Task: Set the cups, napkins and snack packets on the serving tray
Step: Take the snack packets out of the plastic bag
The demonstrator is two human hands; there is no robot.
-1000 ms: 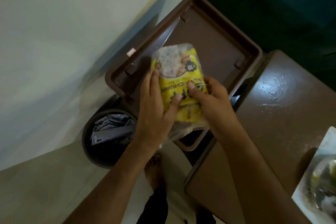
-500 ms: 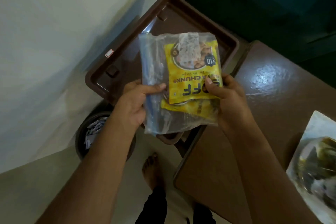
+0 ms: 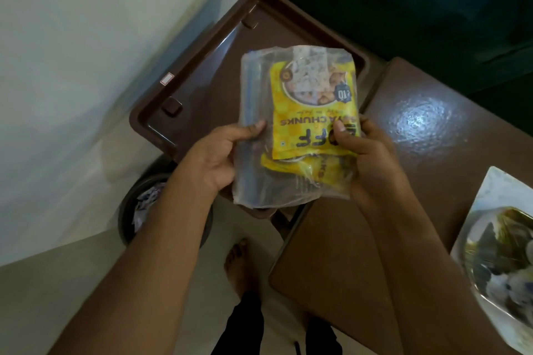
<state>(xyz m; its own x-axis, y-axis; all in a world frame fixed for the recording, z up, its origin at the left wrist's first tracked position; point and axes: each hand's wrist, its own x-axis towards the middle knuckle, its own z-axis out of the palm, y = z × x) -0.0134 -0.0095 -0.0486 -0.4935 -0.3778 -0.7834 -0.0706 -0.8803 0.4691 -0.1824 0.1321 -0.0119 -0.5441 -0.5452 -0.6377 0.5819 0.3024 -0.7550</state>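
Both hands, left hand (image 3: 219, 158) and right hand (image 3: 366, 158), pinch clear bag (image 3: 253, 176) of snack packets (image 3: 314, 112) over tray (image 3: 184, 89), likely for emptying.

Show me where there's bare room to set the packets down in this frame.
The serving tray is bare between its far rim and the clear bag of yellow snack packets, held over it by the left hand and right hand. The brown table is bare up to the plate.
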